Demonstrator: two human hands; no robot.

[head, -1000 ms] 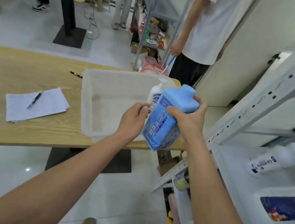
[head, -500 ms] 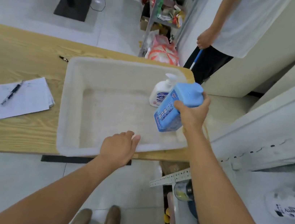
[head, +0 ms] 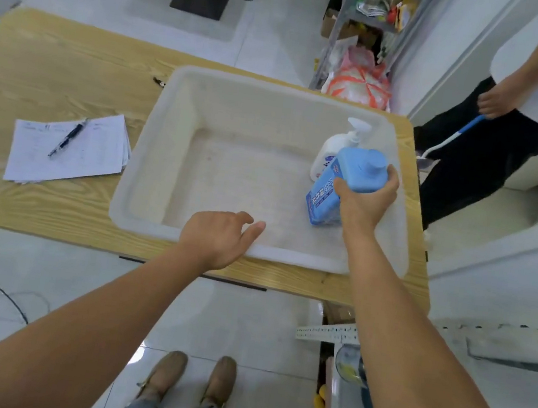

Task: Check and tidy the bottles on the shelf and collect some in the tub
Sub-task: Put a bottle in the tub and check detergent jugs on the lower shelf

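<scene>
While right fingers (head: 392, 182) round blue bottle (head: 326, 193), left fingers (head: 253, 228) slack: tub (head: 150, 152), wooden table (head: 55, 70), tiles (head: 244, 321).

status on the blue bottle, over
Right hand grips blue bottle inside tub. Left hand empty over near rim. White pump bottle just behind.

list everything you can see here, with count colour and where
tub: 1, translucent white, on the table
pump bottle: 1, white, upright in tub's far right corner
blue bottle: 1, blue, in tub beside pump bottle
table: 1, light wood, under tub
papers: 1 stack, white, on table left of tub
pen: 1, dark, lying on papers
bystander: 1, white top, black trousers, far right
shoes: 2, tan, on floor
left hand: 1, open, over tub's near rim
right hand: 1, gripping blue bottle's top
</scene>
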